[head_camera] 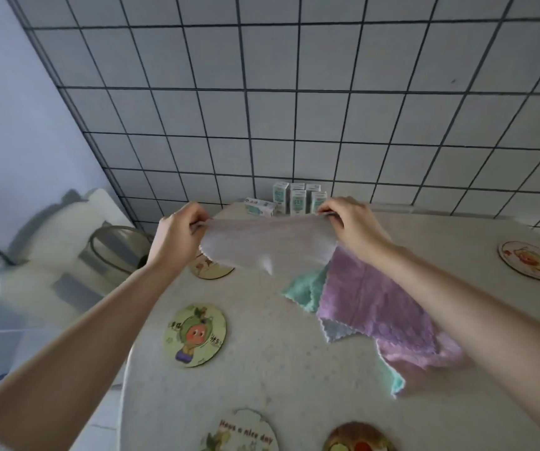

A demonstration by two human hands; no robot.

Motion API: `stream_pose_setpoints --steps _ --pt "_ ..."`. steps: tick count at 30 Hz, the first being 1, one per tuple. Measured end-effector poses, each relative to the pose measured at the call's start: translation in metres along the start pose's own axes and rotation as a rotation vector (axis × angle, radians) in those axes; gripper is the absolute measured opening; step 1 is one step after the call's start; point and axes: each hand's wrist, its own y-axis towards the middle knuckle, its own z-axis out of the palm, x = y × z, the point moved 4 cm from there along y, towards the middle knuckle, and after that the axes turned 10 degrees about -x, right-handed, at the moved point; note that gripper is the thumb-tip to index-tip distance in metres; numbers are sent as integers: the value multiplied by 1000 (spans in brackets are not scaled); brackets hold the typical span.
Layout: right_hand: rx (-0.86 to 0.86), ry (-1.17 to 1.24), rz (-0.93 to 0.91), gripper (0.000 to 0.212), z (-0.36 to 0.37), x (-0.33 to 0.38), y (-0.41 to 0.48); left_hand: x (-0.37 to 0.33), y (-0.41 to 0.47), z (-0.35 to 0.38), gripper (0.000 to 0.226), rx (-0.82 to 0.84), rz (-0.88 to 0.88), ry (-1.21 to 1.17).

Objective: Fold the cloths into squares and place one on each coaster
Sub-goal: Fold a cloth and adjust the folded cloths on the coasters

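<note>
At the frame's centre, the left hand and right hand each pinch a top corner of a fluffy white cloth, stretched above the speckled table. Nubby purple cloth lies lower right; a round cartoon coaster lower left.

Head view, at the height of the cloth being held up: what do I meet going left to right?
clear bin → left hand → white cloth → right hand → round coaster
</note>
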Motion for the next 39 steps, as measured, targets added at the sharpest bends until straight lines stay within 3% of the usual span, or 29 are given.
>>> stream_pose_setpoints --steps 4,11,20,28,35,39 --pt "69 7 -18 19 27 35 -38 41 -31 -29 25 27 92 85" --pt "258 78 67 7 83 54 -139 116 -136 -40 24 195 115 174" --pt "548 54 159 23 114 58 -286 174 -290 -21 20 381 5 46" --pt "590 80 201 20 105 58 -368 179 -372 -19 25 504 -68 0" --pt "608 162 298 11 108 45 -359 185 -362 -16 18 603 -290 17" --pt "538 269 458 9 118 31 -323 188 -325 -9 35 442 -592 -71"
